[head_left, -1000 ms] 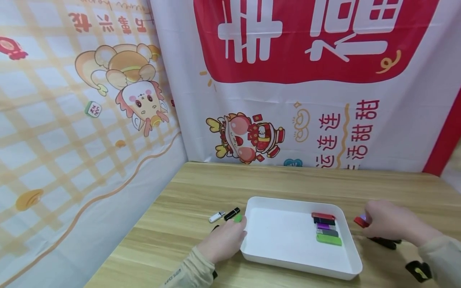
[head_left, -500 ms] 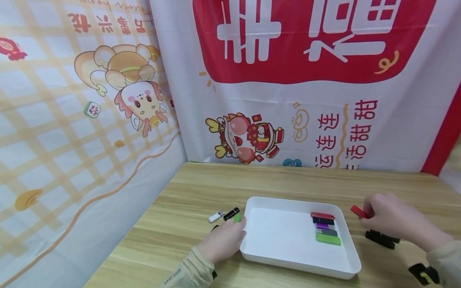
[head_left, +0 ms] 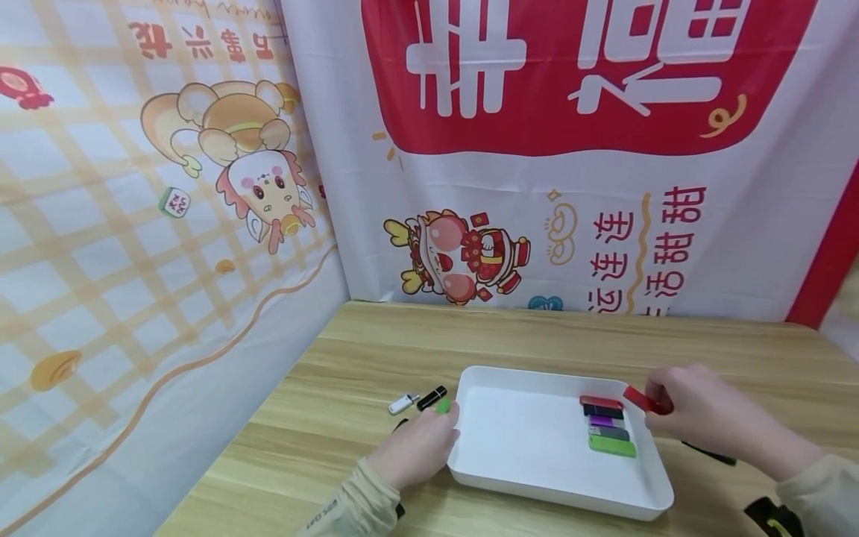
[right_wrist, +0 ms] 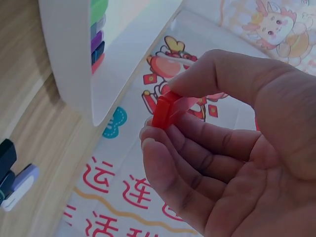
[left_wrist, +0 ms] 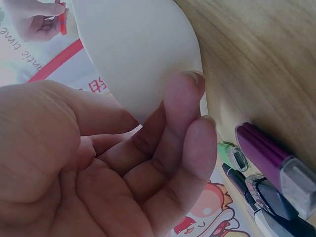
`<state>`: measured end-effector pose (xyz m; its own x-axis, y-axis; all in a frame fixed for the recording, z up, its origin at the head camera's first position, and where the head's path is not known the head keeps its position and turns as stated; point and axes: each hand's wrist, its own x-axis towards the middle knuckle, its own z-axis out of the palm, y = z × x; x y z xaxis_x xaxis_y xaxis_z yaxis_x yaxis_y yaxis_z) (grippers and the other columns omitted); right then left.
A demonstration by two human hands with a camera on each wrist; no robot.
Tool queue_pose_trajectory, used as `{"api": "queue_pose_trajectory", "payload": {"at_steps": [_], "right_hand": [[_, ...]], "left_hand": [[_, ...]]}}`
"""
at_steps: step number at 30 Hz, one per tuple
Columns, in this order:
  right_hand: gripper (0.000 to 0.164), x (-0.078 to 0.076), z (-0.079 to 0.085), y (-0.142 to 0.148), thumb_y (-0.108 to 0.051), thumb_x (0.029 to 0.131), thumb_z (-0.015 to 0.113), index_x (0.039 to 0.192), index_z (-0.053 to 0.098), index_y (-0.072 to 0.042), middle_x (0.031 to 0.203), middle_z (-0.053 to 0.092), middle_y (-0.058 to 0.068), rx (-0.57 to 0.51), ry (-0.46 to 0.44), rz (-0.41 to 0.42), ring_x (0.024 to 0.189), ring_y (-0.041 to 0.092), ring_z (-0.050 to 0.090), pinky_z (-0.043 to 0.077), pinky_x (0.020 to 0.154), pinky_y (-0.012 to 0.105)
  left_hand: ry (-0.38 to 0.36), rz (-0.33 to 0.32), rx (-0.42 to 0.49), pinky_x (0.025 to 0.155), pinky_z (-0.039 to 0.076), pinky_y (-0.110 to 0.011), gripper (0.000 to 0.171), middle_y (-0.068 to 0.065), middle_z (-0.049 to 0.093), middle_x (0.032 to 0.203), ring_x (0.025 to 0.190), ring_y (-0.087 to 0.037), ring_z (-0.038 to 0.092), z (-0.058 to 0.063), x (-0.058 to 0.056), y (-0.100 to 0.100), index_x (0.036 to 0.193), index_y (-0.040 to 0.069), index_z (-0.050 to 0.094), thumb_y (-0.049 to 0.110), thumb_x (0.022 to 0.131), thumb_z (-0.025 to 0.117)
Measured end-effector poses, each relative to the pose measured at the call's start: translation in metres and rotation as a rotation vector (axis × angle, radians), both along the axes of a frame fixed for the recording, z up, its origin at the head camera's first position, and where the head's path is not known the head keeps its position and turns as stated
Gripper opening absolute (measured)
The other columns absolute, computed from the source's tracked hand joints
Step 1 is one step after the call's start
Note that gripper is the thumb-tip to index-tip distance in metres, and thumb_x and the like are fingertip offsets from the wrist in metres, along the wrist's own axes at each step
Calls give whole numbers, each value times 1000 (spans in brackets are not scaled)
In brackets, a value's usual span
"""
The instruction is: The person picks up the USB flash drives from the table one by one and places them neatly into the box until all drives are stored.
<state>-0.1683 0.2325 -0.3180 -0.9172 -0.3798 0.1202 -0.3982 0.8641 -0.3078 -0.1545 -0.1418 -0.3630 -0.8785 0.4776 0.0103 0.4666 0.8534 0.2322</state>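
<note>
My right hand (head_left: 705, 418) pinches a red USB stick (head_left: 644, 400) between thumb and fingers, above the right rim of a white tray (head_left: 523, 447). In the right wrist view the red stick's end shows between the fingertips. My left hand (head_left: 417, 447) grips the tray's left wall (left_wrist: 138, 44) between thumb and curled fingers. Inside the tray, along its right side, lies a column of USB sticks: red (head_left: 601, 401), dark (head_left: 603, 412), purple (head_left: 606, 421), grey (head_left: 610, 433) and green (head_left: 613, 446).
Left of the tray lie a white USB stick (head_left: 403, 404), a black one (head_left: 432, 398) and a green one (head_left: 443, 406); the left wrist view adds a purple one (left_wrist: 266, 153). Dark sticks (right_wrist: 6, 158) and a lavender one (right_wrist: 22, 185) lie right of the tray. Printed cloth hangs behind.
My right hand has lifted the red USB stick from the table right of the tray and carried it left to the tray's rim. My left hand stays on the tray.
</note>
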Motion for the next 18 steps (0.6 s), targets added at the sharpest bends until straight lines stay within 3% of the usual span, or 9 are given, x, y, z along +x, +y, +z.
{"api": "queue_pose_trajectory", "payload": {"at_steps": [8,18], "right_hand": [[20,2,1,-15,-17,75,83,77,63,-19,63,49,-9,56,3,58,56,10,45,40,49,25],[23,-7,-3,-28,-17,70,86,77,65,-22,68,53,-13,147,-7,167,58,8,47,44,52,24]], "left_hand": [[-9,3,2,39,37,-18,45,4,47,61,43,-5,38,-2,-1,0,139,-11,45,14,102,53],[-7,-1,2,39,38,-18,45,2,48,63,44,-5,40,0,0,0,139,-12,45,13,102,53]]}}
